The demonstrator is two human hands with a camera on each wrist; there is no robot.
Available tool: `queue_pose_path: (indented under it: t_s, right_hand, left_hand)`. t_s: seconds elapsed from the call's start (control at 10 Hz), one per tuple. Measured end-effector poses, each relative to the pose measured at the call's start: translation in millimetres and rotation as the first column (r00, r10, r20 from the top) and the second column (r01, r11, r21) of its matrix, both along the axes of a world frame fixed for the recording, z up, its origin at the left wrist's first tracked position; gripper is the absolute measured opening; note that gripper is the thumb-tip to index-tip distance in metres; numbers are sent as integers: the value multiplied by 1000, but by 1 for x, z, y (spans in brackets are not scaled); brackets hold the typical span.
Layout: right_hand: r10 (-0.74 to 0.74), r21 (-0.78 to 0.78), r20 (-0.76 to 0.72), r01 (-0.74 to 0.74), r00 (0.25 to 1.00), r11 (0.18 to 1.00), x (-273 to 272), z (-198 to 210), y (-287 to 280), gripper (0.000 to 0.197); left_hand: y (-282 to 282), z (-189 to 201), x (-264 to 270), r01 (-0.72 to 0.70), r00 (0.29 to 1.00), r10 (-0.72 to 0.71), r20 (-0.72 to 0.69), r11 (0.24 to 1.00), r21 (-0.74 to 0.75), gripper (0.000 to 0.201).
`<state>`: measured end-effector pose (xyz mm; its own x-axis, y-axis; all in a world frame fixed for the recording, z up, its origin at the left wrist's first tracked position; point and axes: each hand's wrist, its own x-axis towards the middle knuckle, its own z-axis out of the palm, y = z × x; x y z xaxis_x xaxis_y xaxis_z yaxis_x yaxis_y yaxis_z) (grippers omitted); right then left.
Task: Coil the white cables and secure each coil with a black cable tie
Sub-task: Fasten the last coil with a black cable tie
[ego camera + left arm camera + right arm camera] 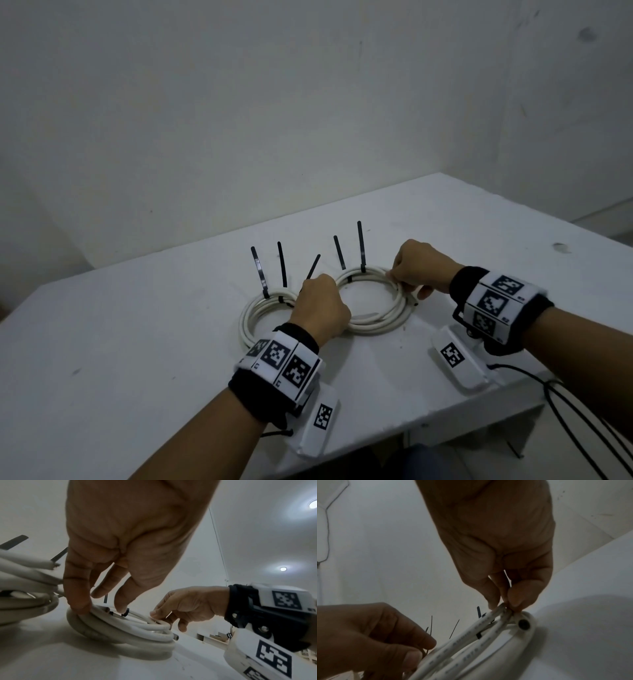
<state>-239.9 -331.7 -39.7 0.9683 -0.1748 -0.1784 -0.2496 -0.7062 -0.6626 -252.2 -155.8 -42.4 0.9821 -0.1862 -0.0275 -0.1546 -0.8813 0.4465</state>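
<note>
Two white cable coils lie side by side on the white table (137, 342). The left coil (255, 320) carries two upright black ties (257, 270). The right coil (380, 317) also has two black ties (360, 246) standing up at its far rim. My left hand (320, 308) grips the right coil's left side, where the two coils meet; its fingertips (80, 607) press down on the strands (128, 632). My right hand (400, 277) pinches the strands at the coil's far right edge (503, 605). A fifth tie (313, 265) rises just behind my left hand.
The table stands in a corner, with walls (308, 120) behind and to the right. Its front edge (445, 414) runs close under my right wrist. Black cords (582, 428) hang off the table at the right. A cut cable end (523, 626) faces the right wrist camera.
</note>
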Motion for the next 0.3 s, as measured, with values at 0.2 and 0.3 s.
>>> queue_pose_path:
  t_s: [0.2, 0.3]
  right_hand:
    - [19, -71, 5, -18, 1000, 997, -9, 14, 1, 24]
    - [19, -104, 53, -14, 998, 994, -17, 22, -1, 28]
  left_hand:
    - [13, 8, -2, 7, 999, -2, 54, 995, -100, 39]
    - [23, 20, -6, 6, 997, 7, 81, 987, -160, 41]
